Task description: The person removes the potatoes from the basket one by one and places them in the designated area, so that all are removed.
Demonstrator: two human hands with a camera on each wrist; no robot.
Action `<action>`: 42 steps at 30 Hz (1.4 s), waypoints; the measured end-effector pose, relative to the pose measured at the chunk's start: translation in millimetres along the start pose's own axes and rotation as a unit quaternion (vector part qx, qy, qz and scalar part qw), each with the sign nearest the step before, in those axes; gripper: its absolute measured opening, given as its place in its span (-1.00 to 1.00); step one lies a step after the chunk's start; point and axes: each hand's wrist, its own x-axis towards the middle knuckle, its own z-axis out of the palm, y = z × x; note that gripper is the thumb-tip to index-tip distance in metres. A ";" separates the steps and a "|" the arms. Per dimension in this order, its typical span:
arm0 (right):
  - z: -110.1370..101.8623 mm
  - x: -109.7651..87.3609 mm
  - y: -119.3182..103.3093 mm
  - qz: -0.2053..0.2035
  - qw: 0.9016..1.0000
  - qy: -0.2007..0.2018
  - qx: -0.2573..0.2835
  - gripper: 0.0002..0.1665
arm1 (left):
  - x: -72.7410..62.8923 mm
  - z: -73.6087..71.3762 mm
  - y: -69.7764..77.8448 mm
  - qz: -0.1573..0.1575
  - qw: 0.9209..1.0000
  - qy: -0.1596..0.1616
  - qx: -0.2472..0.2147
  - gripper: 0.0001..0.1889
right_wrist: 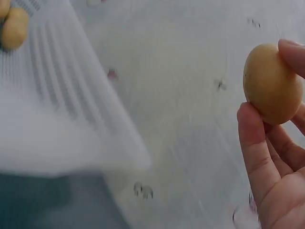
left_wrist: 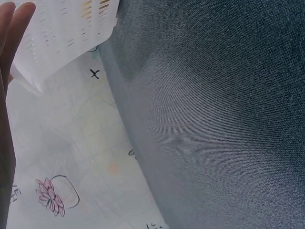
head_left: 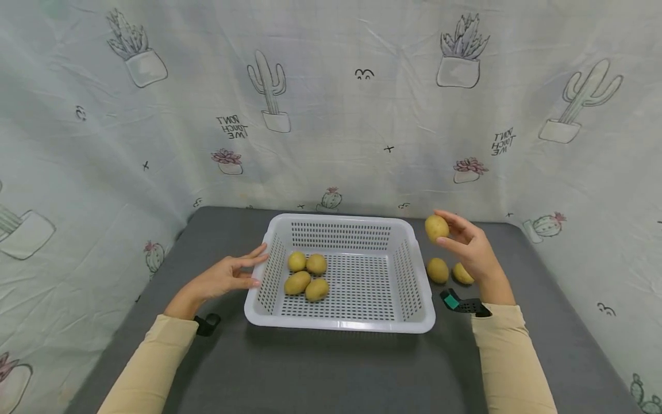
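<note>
A white perforated plastic basket point(head_left: 338, 326) stands on the table, with several potatoes point(head_left: 317, 289) grouped in its left half. My left hand point(head_left: 222, 279) touches the basket's left side, its fingers fairly straight along the outside near the rim. Just beyond the right rim, my right hand point(head_left: 473, 247) pinches a potato point(head_left: 437, 227) between thumb and fingertips, held up off the table. The right wrist view shows this oval, yellowish-brown potato point(right_wrist: 271, 83) in the fingertips. Below that hand, two more potatoes lie on the table, one point(head_left: 437, 270) close to the basket and one point(head_left: 462, 275) partly hidden by the wrist.
A dark grey cloth-like surface covers the table point(head_left: 331, 374). Behind it and along both sides hangs a pale curtain point(head_left: 331, 144) printed with cacti and potted plants. Black bands sit on both wrists.
</note>
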 end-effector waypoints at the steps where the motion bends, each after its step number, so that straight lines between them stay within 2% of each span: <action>1: -3.6 -4.0 1.7 -0.001 1.000 0.012 0.002 -0.40 | 0.3 -0.3 -0.1 0.000 1.000 -0.001 0.001 -0.23; 8: -21.8 -28.9 19.4 0.004 0.994 0.106 0.024 -0.40 | 0.3 -2.2 -2.4 0.003 1.000 0.002 0.003 -0.24; 17: -55.3 -57.6 26.4 0.037 0.983 0.179 0.027 -0.38 | -0.7 -0.6 -2.4 0.005 1.000 -0.007 -0.009 -0.24; 25: -82.8 -75.2 32.6 0.081 0.965 0.247 -0.031 -0.41 | 0.9 -2.5 -2.2 0.008 1.000 -0.003 -0.006 -0.24; 32: -106.1 -91.4 37.8 0.138 0.949 0.273 -0.069 -0.41 | 1.2 -2.8 -0.4 0.006 1.000 -0.005 -0.009 -0.23; 35: -114.9 -96.3 41.4 0.166 0.941 0.277 -0.105 -0.39 | 1.4 -2.5 0.4 0.006 1.000 -0.004 -0.009 -0.24; 39: -122.8 -103.0 48.4 0.206 0.926 0.277 -0.151 -0.31 | 1.2 -2.1 0.2 0.003 1.000 -0.004 -0.009 -0.24; 42: -125.8 -107.3 54.2 0.229 0.919 0.275 -0.163 -0.22 | 0.7 -1.5 -0.4 0.001 1.000 -0.002 -0.007 -0.24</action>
